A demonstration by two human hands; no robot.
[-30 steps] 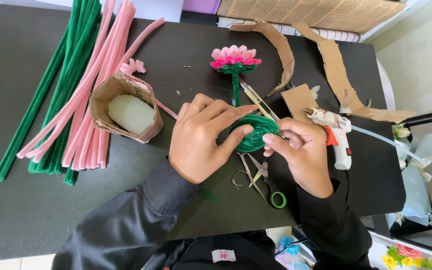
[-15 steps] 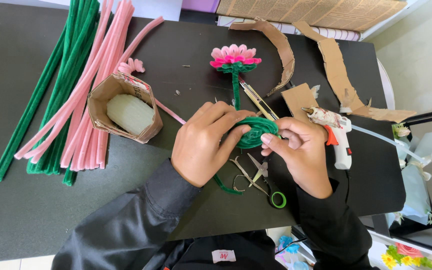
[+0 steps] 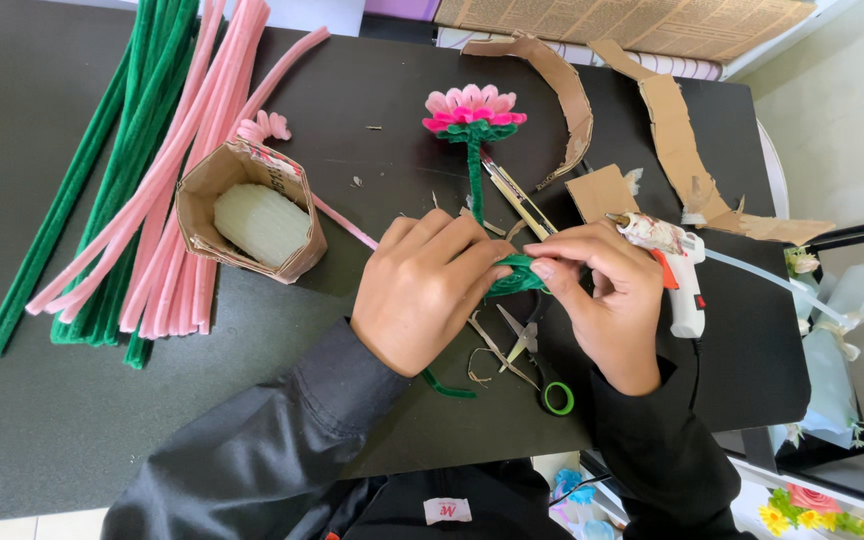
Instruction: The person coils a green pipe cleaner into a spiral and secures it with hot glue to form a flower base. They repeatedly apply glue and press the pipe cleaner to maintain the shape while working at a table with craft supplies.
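Two hands meet mid-frame, both clamped on the same little green pipe-cleaner coil (image 3: 517, 275): left hand (image 3: 422, 290) wrapped over it from the left, right hand (image 3: 607, 295) pinching it from the right with the fingertips. Just below them lie small scissors (image 3: 537, 360) with a green handle ring. Right beside the right hand sits a glue gun (image 3: 677, 270). Above, a finished pink flower (image 3: 472, 108) on a green stem. Over to the left there's a cardboard cup (image 3: 252, 210), resting on pink pipe cleaners (image 3: 187, 150) and green pipe cleaners (image 3: 92, 200), all on a dark table (image 3: 52, 440).
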